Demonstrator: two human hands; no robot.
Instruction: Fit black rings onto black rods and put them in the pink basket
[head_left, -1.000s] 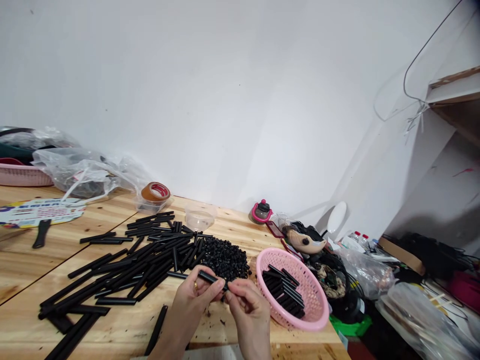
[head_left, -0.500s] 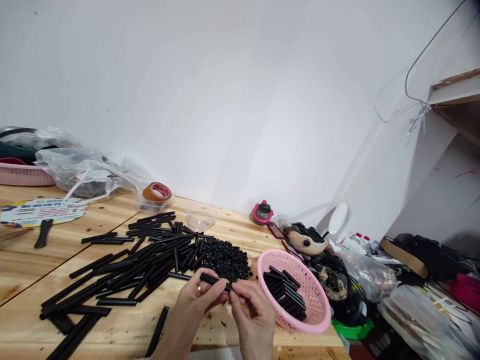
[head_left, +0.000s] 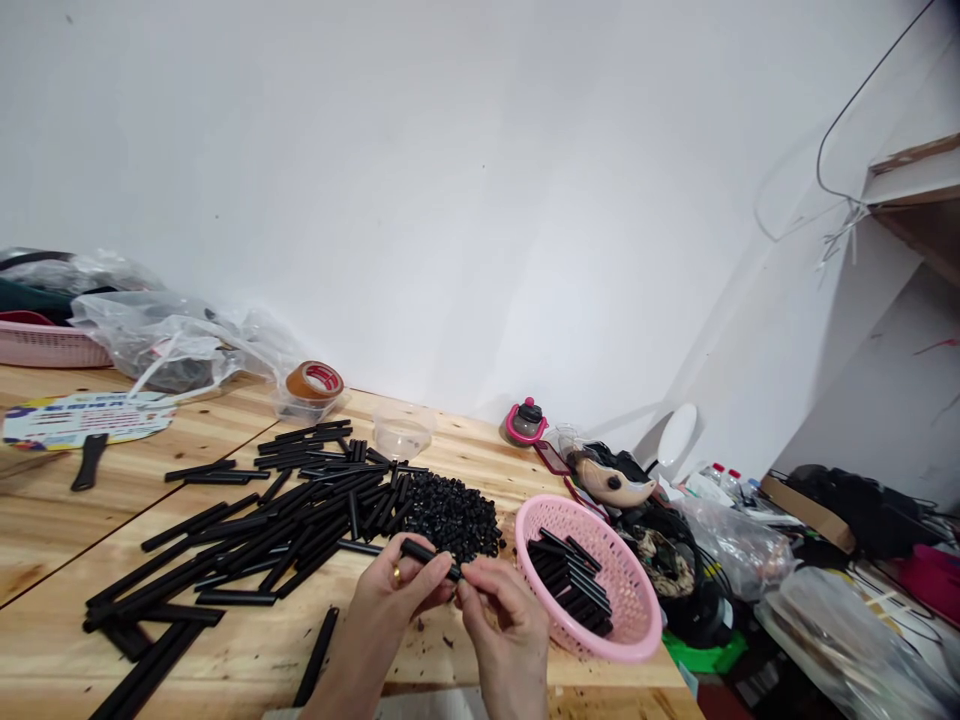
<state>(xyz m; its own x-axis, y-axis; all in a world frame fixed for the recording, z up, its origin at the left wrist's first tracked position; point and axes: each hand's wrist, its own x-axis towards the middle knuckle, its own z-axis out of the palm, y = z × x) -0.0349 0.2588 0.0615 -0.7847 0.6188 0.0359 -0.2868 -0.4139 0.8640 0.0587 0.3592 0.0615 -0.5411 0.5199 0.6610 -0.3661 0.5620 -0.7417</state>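
Near the table's front edge, my left hand (head_left: 390, 600) grips a short black tube (head_left: 421, 552), with a ring on one finger. The thumb and fingers of my right hand (head_left: 504, 610) pinch at the tube's right end; any small piece between them is hidden. Just behind my hands lies a heap of small black pieces (head_left: 450, 515). Many loose black tubes (head_left: 300, 520) spread over the wood to the left. On the right, a pink basket (head_left: 637, 610) holds several black tubes (head_left: 574, 580).
Behind the tubes stand a clear plastic bowl (head_left: 403, 436) and a tape roll (head_left: 315, 381). A paper fan (head_left: 82, 420) and plastic bags (head_left: 180, 340) lie at the left. A pink-lidded jar (head_left: 526, 423) stands by the wall; clutter and a white bag (head_left: 840, 640) fill the right.
Both hands stay almost in place around the black tube. My right fingertips have shifted slightly at its end, and the view has moved a little.
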